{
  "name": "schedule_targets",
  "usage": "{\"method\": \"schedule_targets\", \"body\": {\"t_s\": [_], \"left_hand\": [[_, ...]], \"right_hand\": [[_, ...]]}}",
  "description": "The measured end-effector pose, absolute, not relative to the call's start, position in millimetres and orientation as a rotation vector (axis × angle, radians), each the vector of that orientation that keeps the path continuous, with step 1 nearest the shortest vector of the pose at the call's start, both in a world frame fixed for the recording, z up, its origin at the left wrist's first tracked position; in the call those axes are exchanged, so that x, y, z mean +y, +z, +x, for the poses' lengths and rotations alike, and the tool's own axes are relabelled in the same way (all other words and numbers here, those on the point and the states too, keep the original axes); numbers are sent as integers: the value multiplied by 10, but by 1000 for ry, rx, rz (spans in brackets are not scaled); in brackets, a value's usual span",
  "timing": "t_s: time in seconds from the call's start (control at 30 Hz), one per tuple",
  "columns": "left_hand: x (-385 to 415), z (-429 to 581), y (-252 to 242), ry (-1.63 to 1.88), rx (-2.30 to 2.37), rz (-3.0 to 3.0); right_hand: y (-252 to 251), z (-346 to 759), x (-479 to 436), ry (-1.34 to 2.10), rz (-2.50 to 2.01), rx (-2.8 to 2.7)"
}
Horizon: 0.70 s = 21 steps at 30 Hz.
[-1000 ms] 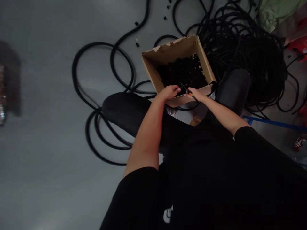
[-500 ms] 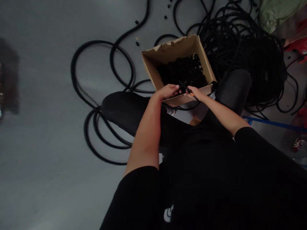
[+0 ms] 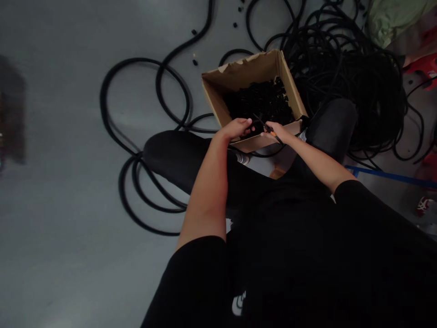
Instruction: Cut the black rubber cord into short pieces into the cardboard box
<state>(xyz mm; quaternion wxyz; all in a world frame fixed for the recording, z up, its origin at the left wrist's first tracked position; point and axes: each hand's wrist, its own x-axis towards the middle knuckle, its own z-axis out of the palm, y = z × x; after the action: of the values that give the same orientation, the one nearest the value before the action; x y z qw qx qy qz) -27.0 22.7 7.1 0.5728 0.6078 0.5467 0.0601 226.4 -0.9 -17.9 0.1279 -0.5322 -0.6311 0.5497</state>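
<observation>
I sit on the floor with a cardboard box [image 3: 218,93] between my knees, and it holds several short black pieces [image 3: 262,102]. Over its near rim my left hand [image 3: 236,127] is closed around the end of a black hose [image 3: 170,98]. My right hand [image 3: 277,131] grips a cutting tool with orange on its handles [image 3: 268,129], its blades pointing at the hose end held in my left hand.
Loops of black hose [image 3: 136,182] lie on the grey floor to the left. A large tangled heap of hose [image 3: 348,64] fills the back right. Small black offcuts [image 3: 195,59] are scattered beyond the box. A blue strip [image 3: 392,176] and red objects [image 3: 425,68] lie at the right.
My left hand has curled tighter on the hose end and shifted slightly toward the tool. The right hand stays almost still.
</observation>
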Motion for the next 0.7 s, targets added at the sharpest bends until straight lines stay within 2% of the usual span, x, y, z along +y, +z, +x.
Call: {"method": "schedule_targets", "body": {"t_s": [0.2,0.3,0.53,0.7], "left_hand": [[171,-236,21,-27,1246,1360],[138,-203,-5,-107,1249,1361],[173,-193,-21,-60,1440,1487],[188,-193,-117,26,1550,1530]], "right_hand": [[-308,2276,-62,1675,-1355,-1900],[-322,2275,-93,1685,-1411,-1968],[-291,2298,-86,1530,-1621,-1947],[-510,2284,-96,1600,-1646,-1848]]}}
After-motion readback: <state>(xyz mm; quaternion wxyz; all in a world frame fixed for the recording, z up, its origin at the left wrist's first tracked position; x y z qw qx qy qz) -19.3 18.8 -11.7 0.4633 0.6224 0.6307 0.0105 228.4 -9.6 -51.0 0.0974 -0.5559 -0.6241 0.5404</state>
